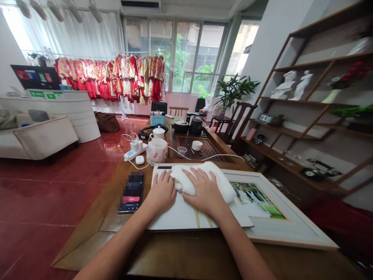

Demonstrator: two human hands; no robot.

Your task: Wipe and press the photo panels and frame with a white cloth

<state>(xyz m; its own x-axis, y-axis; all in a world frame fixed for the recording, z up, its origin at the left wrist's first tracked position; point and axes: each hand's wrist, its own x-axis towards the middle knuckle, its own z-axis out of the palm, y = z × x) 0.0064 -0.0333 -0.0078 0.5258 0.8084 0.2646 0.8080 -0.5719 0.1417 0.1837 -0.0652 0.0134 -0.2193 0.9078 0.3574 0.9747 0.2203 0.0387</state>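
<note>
My left hand [161, 194] lies flat on a white board [171, 221], fingers spread, its thumb side against the end of a folded white cloth bundle [223, 182]. My right hand [202, 190] rests on top of the bundle with its fingers apart. Two pale yellowish strips [197, 219] show on the board below my right hand. The board overlaps a pale picture frame [305, 229] holding a photo [259, 200] of people on grass. What lies beneath the bundle is hidden.
Left of the board lies a phone [132, 194]. Behind it stand a power strip [135, 151], a white charging case [140, 159] and a lidded cup [158, 147]. A white cable crosses toward the tea tray [210, 149]. Shelves [309, 103] rise on the right.
</note>
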